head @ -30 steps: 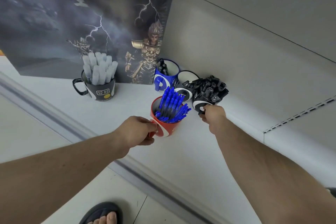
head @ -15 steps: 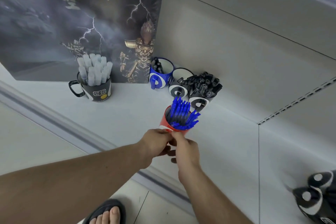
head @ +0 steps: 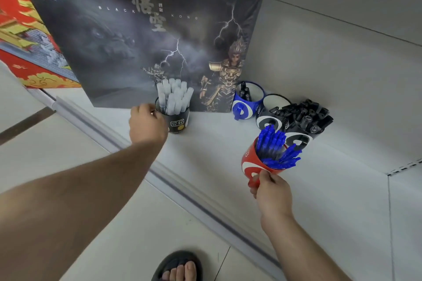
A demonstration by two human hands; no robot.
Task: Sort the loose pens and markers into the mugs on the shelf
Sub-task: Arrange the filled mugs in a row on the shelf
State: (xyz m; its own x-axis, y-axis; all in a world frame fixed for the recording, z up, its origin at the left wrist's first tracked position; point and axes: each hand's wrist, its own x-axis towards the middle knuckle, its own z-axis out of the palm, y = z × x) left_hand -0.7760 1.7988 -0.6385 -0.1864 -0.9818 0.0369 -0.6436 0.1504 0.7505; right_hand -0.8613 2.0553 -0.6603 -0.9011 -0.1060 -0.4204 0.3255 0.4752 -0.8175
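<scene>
Half a second ago both hands met at the red mug; since then the left hand (head: 148,123) has swung away to the black mug (head: 177,118) of white markers (head: 174,96), while the right hand (head: 271,191) has taken over the red mug (head: 255,163) alone; the right hand's fingers are curled round the red handle at the mug's near side, grasping it, and the mug leans away from the hand toward the back of the shelf (head: 342,189); the left hand's fingers curl at the black mug's left side where its handle would be, though the handle is hidden, so whether it grips or only touches I cannot tell; the blue pens (head: 277,149) stand bunched in the red mug, their long axes fanning up and to the right, away from the right hand, which is the nearer one; they are slim, capped and uniformly blue, packed tightly enough to spill, I judge, if the mug tips further; behind stand a blue mug (head: 247,104), a white-lined mug (head: 271,113) and a mug crammed with black markers (head: 303,116), all against the wall beside a dark poster box (head: 148,36).
</scene>
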